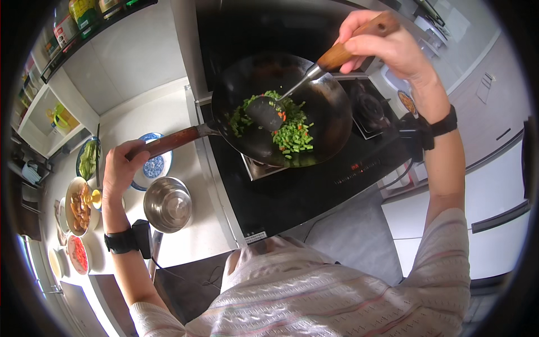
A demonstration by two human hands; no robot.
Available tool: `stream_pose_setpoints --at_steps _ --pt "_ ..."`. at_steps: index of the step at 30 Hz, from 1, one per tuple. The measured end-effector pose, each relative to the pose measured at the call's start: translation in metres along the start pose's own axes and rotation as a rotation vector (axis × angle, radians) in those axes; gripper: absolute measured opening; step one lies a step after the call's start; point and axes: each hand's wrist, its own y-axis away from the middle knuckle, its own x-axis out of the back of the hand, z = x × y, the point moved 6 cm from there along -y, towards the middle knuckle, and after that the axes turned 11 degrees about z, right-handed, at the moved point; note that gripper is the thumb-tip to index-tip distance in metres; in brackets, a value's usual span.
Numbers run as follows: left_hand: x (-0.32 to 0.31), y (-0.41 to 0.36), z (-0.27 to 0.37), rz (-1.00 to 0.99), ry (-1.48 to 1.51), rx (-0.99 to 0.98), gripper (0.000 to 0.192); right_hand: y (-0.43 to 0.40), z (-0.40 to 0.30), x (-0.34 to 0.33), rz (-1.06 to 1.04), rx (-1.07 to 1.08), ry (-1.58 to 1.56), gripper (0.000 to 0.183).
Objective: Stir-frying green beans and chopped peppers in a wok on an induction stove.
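My left hand (122,166) is closed around the wooden handle (172,142) of a dark wok (330,122) at the left. The wok sits on the black stove top (269,202). In my right hand (379,46) is the wooden handle of a ladle (264,113), held above the wok's far right rim. Its dark bowl is down in the wok among chopped green vegetables (294,137) with small red and orange bits. Most of the pieces lie in the middle and lower part of the wok.
Left of the stove, the white counter (202,240) holds a steel bowl (167,205) and a blue-and-white plate (162,168). Further left stand a dish of leafy greens (87,159), a bowl of brown food (80,206) and a bowl of chopped red pieces (78,254). A second burner (366,105) lies right of the wok.
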Motion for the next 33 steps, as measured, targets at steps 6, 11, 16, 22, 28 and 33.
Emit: stream_pose_setpoints --at_steps 6,11,16,22,28,33 --pt "0.000 -0.001 -0.001 -0.024 0.038 0.003 0.030 -0.014 0.020 0.000 0.091 -0.193 -0.469 0.014" --pt "0.004 0.004 0.000 -0.005 0.049 0.000 0.030 0.053 0.113 0.024 0.544 -0.456 -0.270 0.026" --pt "-0.002 -0.002 0.003 -0.001 0.053 -0.015 0.031 0.172 0.176 -0.014 0.936 -0.600 -0.570 0.022" --pt "0.003 0.003 -0.007 0.004 0.036 0.000 0.030 0.179 0.143 0.029 0.892 -0.541 -0.452 0.022" --pt "-0.003 -0.001 0.003 -0.005 0.067 -0.009 0.028 0.177 0.164 -0.008 0.922 -0.575 -0.603 0.019" --pt "0.006 0.004 0.003 0.022 0.024 -0.007 0.031 0.206 0.161 0.016 0.917 -0.569 -0.563 0.021"
